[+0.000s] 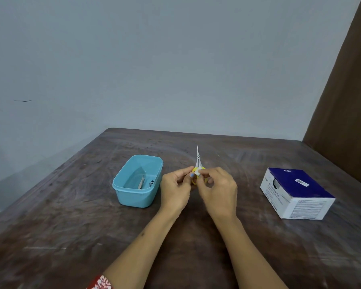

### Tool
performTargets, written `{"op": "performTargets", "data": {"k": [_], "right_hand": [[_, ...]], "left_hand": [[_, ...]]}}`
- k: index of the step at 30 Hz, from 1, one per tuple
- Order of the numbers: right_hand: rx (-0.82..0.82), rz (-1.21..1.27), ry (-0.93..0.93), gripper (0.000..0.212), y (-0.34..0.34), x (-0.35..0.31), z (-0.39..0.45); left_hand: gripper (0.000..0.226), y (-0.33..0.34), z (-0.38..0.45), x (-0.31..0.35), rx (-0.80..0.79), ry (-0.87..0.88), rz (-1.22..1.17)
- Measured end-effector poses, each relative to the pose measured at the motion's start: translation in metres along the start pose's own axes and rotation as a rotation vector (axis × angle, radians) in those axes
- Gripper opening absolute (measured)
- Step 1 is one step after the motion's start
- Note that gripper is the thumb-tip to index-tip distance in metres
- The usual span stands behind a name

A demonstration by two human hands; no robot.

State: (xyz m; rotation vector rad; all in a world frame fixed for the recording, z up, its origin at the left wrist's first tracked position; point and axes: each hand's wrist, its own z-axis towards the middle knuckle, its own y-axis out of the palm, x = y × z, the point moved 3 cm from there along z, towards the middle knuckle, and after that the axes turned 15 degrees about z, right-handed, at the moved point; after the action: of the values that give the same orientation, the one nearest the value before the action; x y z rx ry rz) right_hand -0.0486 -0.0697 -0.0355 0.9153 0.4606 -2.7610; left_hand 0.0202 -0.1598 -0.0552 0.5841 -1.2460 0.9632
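Small scissors (198, 158) with yellow handles and thin pointed blades stand upright over the middle of the table, tips pointing away from me. My left hand (175, 188) grips the yellow handles from the left. My right hand (218, 190) pinches a small white swab (200, 171) against the scissors just above the handles. Part of the handles is hidden behind my fingers.
A light blue plastic tub (121, 191) sits left of my hands with a small metal tool (141, 182) lying inside. A blue and white box of alcohol swabs (296, 190) lies to the right. The dark wooden table (71, 236) meets a grey wall behind.
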Motion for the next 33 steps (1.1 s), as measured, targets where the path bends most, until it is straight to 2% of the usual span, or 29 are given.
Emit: {"op": "performTargets", "data": {"k": [4, 9, 14, 18, 25, 30, 33], "right_hand": [[-0.065, 0.019, 0.066, 0.009, 0.0035, 0.0, -0.0027], [-0.034, -0.01, 0.033, 0.011, 0.0016, -0.0002, -0.0008], [-0.075, -0.005, 0.072, 0.006, 0.0037, -0.0002, -0.0029], [-0.011, -0.026, 0.033, 0.01, 0.0009, 0.0008, -0.0006], [-0.081, -0.012, 0.102, 0.011, 0.0073, 0.0024, -0.0045], [-0.008, -0.016, 0.059, 0.01, 0.0032, 0.0015, -0.0019], [-0.038, 0.01, 0.092, 0.007, 0.0038, 0.0005, -0.003]], "left_hand": [[0.024, -0.0035, 0.0005, 0.0014, 0.03, 0.023, -0.007], [0.023, -0.0006, 0.0015, -0.0024, -0.009, -0.002, 0.026], [0.024, -0.0031, 0.0029, -0.0057, 0.014, 0.0, 0.085], [0.025, 0.0002, 0.0021, -0.0056, -0.038, 0.01, 0.111], [0.024, -0.0055, 0.0043, -0.0036, 0.071, 0.032, 0.098], [0.024, -0.0001, 0.0019, -0.0046, -0.014, 0.008, 0.079], [0.025, -0.0025, 0.0021, -0.0032, 0.027, 0.022, 0.086]]}}
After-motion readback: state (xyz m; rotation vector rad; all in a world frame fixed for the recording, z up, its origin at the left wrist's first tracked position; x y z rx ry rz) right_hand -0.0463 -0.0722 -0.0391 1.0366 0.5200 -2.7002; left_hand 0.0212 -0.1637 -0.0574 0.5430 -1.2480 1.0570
